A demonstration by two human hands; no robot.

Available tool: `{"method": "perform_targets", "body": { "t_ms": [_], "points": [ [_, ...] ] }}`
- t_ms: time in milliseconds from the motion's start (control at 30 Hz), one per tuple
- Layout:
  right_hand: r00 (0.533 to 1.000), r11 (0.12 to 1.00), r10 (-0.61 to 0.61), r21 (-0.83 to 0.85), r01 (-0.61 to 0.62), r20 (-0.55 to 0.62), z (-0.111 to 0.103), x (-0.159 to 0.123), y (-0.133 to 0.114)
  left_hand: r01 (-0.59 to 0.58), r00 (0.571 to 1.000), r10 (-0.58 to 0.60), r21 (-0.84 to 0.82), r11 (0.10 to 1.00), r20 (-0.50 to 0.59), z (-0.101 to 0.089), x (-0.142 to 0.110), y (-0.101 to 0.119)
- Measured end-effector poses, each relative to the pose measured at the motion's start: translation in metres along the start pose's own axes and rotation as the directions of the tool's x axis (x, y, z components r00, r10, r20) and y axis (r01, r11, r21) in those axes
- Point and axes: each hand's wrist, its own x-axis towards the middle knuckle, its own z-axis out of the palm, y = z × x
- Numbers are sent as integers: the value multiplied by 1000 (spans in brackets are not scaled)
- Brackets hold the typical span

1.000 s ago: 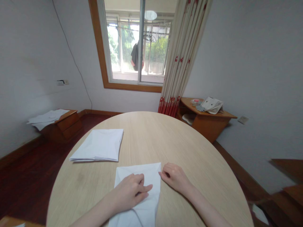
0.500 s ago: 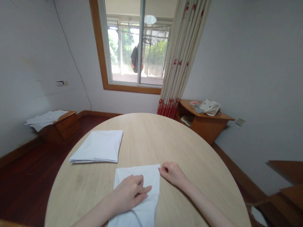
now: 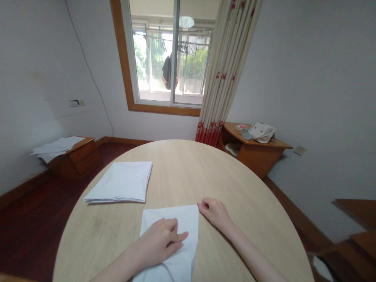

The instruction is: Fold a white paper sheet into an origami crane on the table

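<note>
My left hand (image 3: 158,241) lies on a white folded cloth (image 3: 179,219), its fingers together and pressing on the sheet. The lower part of that cloth runs past the picture's bottom edge. My right hand (image 3: 214,213) rests on the bare wood with its fingers curled, and its fingertips are right at the cloth's top right corner. Farther up the table, a neat stack of folded white cloths (image 3: 120,183) lies apart from both hands. Both hands rest on a round light wood table (image 3: 188,168).
A wooden bedside cabinet (image 3: 75,154) with white cloths on top stands at the left wall. A corner shelf (image 3: 255,150) holds a fabric bag and small items. Dark red wood floor (image 3: 44,196) surrounds the table. A window and red-patterned curtain are behind.
The whole view has shifted slightly as my head moved. Both hands stay in nearly the same place at the cloth.
</note>
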Motion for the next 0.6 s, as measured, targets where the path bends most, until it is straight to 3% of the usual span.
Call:
{"method": "perform_targets", "body": {
  "t_ms": [333, 600],
  "points": [
    [996, 999, 22, 26, -20, -83, 6, -5, 2, 6, 1000, -6, 15, 1000, 8, -2, 0, 3],
    [997, 975, 47, 218, -33, -60, 1, -10, -9, -20, 1000, 21, 69, 997, -14, 0, 0, 0]
  ]
}}
